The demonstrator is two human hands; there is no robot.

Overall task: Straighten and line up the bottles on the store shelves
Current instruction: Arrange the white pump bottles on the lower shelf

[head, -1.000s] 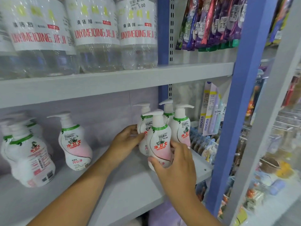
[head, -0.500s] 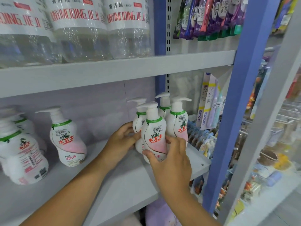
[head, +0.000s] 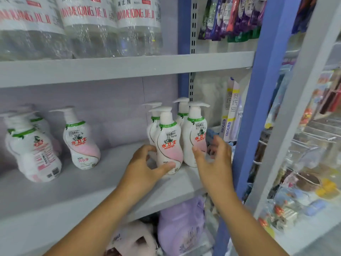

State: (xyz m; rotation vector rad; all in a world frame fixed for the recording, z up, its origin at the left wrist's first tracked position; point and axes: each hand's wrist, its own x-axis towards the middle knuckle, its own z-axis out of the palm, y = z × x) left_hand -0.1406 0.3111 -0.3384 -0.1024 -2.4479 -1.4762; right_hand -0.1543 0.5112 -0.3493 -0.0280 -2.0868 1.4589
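The left hand (head: 145,169) grips the front pump bottle (head: 168,145) low on its body, thumb across the front and fingers curled round the far side. The right hand (head: 215,157) holds nothing: its fingers are spread and relaxed, thumb tip at or just short of the second front bottle (head: 195,137), which stands immediately right of the gripped one. Two more pump bottles stand behind these, touching or nearly so. All four sit on the grey middle shelf (head: 92,183), close to its right end.

Well to the left of the left hand's fingers, a lone bottle (head: 81,141) stands apart, and beyond it a cluster of the same bottles (head: 31,150) appears to lean; blur prevents certainty.

Risks, as judged: the group of four is tightly packed, so twisting or sliding the gripped bottle could nudge its neighbours and topple the rear pair. The pump spouts overlap and may catch one another. The front pair stands close to the shelf edge, where a careless pull could tip one off.

Legible writing: the bottles read "水卫士 seaways", price sticker "10.00"; the lone one adds "内衣净". Clear bottles (head: 88,26) on the shelf above read "MEIQING JIE JI". Packs (head: 228,111) just right of the right fingers read "FROG".
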